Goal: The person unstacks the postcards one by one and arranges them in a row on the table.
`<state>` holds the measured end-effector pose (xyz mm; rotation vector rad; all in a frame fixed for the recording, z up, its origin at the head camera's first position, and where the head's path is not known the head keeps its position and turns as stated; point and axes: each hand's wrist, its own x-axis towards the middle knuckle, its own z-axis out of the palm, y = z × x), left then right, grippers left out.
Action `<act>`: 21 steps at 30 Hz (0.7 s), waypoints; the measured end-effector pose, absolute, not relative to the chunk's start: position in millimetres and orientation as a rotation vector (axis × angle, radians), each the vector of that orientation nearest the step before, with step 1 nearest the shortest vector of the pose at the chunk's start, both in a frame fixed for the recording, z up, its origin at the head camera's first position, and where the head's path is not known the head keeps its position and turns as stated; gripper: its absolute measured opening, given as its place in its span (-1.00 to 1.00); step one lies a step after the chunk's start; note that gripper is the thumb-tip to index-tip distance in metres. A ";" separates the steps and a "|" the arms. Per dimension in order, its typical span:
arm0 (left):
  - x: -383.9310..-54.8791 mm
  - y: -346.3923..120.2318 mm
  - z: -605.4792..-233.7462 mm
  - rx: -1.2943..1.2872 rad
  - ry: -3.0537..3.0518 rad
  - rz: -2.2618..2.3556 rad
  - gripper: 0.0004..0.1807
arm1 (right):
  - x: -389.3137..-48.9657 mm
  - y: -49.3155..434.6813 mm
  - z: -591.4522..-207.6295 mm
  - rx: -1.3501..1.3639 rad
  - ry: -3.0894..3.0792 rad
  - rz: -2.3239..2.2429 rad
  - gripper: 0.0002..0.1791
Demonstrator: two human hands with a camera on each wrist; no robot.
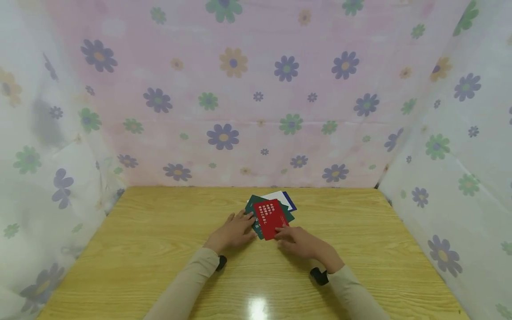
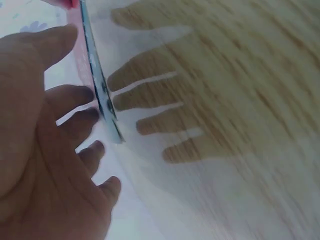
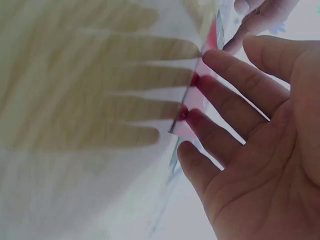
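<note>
A small pile of overlapping cards is located right of the middle of the worktop [image 1: 160,249], near its back edge. The top of the pile is formed by a red card [image 1: 274,218], printed in white with several lines of characters and set slightly askew. Below it, green material [image 1: 252,203], also marked in white, is exposed at the left and right; whether one card or more is present there cannot be told. A white card [image 1: 273,195] protrudes toward the back edge, with a blue strip [image 1: 290,202] along its right side. The left side of the pile is touched by the left hand [image 1: 236,231], whose fingers are extended, slightly bent and parted. The near right corner of the red card is touched by the right hand [image 1: 300,241]; its fingers are spread, and nothing is pinched. A black band is worn at each wrist below a pale sleeve. The worktop is finished in yellowish wood grain; the fingers are mirrored in its glossy surface, and a bright glare [image 1: 257,308] is seen at the front. The back edge is bordered by a pink cloth [image 1: 256,115] printed with purple, green and orange flowers; the left and right edges are flanked by whitish sheets similarly patterned.
</note>
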<state>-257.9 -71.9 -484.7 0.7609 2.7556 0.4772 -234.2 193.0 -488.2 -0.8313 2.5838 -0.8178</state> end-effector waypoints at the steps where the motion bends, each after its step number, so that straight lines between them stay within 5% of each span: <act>1: -259.0 -71.0 -485.0 0.765 2.760 0.479 -0.33 | -235.3 195.7 -487.7 -0.841 2.576 -0.837 -0.64; 10: -267.6 -62.3 -489.0 0.795 2.755 0.452 -0.32 | -243.4 208.1 -486.4 -0.816 2.605 -0.830 -0.58; 21: -236.9 -49.8 -475.7 0.889 2.773 0.303 -0.44 | -258.3 209.0 -486.9 -0.838 2.676 -0.744 -0.44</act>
